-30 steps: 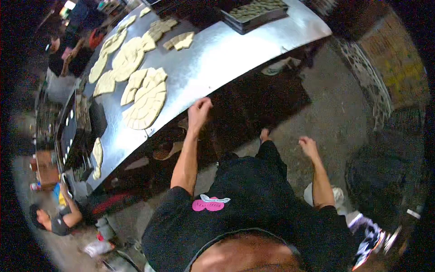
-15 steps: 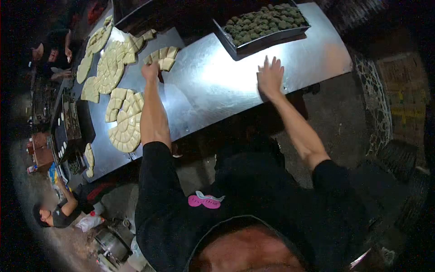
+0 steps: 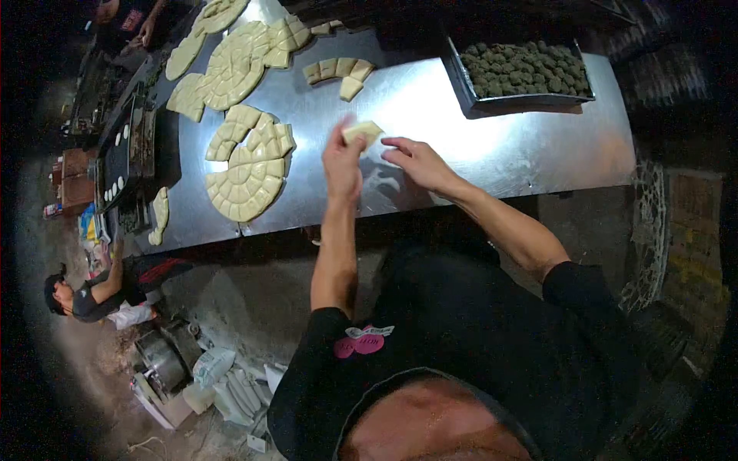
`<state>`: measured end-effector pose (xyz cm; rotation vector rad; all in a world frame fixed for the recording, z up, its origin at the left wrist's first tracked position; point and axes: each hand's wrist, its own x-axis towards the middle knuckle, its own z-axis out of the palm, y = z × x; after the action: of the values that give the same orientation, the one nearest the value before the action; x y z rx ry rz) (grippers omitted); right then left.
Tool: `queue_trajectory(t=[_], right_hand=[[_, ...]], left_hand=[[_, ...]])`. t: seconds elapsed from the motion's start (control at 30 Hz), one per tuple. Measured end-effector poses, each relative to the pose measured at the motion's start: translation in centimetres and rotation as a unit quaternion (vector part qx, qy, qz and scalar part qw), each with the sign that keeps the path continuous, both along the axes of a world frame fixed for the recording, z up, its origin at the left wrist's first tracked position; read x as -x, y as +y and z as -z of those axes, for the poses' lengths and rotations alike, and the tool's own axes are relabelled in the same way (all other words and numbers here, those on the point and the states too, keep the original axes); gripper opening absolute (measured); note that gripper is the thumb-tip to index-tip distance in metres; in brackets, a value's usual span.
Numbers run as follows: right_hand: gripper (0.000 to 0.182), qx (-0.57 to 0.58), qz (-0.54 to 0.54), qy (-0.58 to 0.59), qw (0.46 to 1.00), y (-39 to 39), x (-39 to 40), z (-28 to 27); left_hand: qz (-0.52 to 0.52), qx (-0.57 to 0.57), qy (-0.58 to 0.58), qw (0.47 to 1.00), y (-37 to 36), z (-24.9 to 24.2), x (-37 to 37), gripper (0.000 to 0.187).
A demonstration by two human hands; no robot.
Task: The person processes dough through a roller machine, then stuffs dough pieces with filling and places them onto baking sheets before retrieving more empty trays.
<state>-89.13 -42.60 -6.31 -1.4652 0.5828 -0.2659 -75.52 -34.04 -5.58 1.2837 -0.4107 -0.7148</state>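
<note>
My left hand (image 3: 343, 161) grips a pale wedge of dough (image 3: 363, 132) above the metal table, its fingers slightly blurred. Just to the right, my right hand (image 3: 415, 161) reaches toward the wedge with its fingers apart and nothing visible in them. Beyond my hands lies a short curved row of cut dough wedges (image 3: 337, 71). A round of dough cut into sections (image 3: 244, 190) rests to my left, and a larger cut sheet of dough (image 3: 234, 67) lies behind it.
At the far right of the metal table (image 3: 492, 150) stands a tray (image 3: 530, 101) of dark green balls. A dark rack with trays (image 3: 127, 165) is beyond the left edge. One person (image 3: 96, 296) is at lower left; another person (image 3: 134, 21) is at upper left.
My left hand has moved right from the row of wedges, now with one wedge in it. My right hand has come left toward it. The view has shifted, so the table appears further right.
</note>
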Motion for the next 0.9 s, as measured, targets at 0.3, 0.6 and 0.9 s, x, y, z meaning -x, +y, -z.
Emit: queue_trajectory(t=[0.3,0.6,0.9], right_hand=[[0.030,0.087,0.087,-0.057,0.991,-0.7,-0.3,-3.5],[0.030,0.168,0.264,-0.053,0.948,0.7,-2.0,-9.0],[0.038,0.634,0.166,-0.022,0.755,-9.4,3.2,-5.2]], left_hand=[[0.135,0.026,-0.006,0.990,1.4,-2.8,0.9,0.026],[-0.119,0.013,-0.334,0.935,-3.4,-5.2,6.0,0.030],[-0.028,0.055,0.185,0.981,-8.8,-0.8,8.0,0.039]])
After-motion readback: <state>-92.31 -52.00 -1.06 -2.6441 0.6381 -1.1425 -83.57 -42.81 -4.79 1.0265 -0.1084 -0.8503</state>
